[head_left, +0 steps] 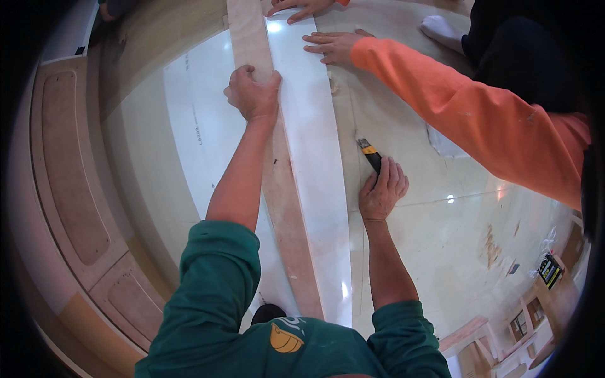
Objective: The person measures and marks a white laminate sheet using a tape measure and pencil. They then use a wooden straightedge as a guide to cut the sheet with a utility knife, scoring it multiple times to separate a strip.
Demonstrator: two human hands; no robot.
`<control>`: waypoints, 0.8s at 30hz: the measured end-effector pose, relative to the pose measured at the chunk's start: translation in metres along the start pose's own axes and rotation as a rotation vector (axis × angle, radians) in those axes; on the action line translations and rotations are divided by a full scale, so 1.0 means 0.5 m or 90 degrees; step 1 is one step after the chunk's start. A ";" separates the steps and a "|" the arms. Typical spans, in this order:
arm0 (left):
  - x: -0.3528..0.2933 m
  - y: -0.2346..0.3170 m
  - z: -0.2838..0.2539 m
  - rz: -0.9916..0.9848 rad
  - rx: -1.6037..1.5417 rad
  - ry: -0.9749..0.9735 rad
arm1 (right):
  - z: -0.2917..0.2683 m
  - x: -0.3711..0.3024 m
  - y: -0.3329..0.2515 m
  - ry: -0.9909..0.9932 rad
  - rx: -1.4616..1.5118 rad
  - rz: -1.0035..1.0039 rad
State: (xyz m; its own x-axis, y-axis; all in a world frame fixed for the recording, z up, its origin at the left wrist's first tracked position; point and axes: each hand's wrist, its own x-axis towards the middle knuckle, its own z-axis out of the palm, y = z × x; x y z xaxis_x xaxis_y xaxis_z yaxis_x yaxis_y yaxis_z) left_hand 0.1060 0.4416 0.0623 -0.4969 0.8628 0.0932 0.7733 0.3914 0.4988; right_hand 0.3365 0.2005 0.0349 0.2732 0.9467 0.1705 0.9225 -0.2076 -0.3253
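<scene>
My left hand point(254, 94) is closed on a long plywood strip point(291, 208), its fingers curled down and its thumb at the strip's right edge. Beneath the strip lies a glossy white sheet point(318, 183), showing on both sides of it. In my right hand point(386, 192) is a black and yellow utility knife point(370, 153), tip pointing away from me. That hand rests low over the floor, just right of the sheet's edge. Whether the blade is out is too small to tell.
A co-worker in an orange sleeve point(454, 104) has one hand point(331, 47) by the sheet's right edge and another point(301, 9) at the strip's far end. Wooden panels point(75, 164) line the left. Wooden pieces point(523, 327) and a black-and-yellow box point(550, 271) lie at lower right.
</scene>
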 end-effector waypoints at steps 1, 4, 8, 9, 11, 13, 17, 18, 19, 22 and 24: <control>-0.001 -0.002 0.001 0.000 -0.005 0.004 | 0.001 0.000 -0.002 0.007 0.006 0.002; -0.004 -0.010 0.004 0.017 -0.010 0.025 | -0.002 -0.003 -0.003 0.005 0.006 0.000; 0.015 -0.053 0.026 0.119 -0.023 0.042 | 0.021 -0.003 0.009 0.040 0.022 -0.020; 0.028 -0.068 0.040 0.127 -0.021 0.050 | 0.020 0.001 0.002 0.044 0.030 -0.017; -0.005 0.015 -0.008 0.047 -0.002 -0.112 | 0.011 0.010 0.006 0.048 0.012 0.015; -0.014 0.011 0.004 0.044 0.010 0.007 | 0.016 0.009 0.000 0.059 0.011 0.003; -0.009 -0.008 0.003 0.071 0.039 0.028 | 0.021 0.004 0.002 0.062 0.022 -0.011; -0.011 -0.007 0.004 0.071 0.045 0.031 | 0.019 0.001 0.004 0.059 0.023 -0.011; -0.011 -0.006 0.004 0.072 0.044 0.028 | 0.020 0.000 0.008 0.060 0.024 -0.013; -0.012 -0.001 0.003 0.064 0.049 0.022 | 0.028 -0.004 0.011 0.067 0.031 -0.013; -0.015 0.003 0.001 0.048 0.063 0.021 | 0.035 -0.006 0.013 0.069 0.020 -0.018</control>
State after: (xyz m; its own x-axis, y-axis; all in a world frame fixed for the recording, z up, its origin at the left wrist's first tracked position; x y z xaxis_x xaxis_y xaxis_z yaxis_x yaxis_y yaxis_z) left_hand 0.1109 0.4358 0.0619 -0.4473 0.8807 0.1558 0.8429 0.3569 0.4027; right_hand 0.3369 0.2007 0.0162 0.2765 0.9194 0.2798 0.9219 -0.1716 -0.3473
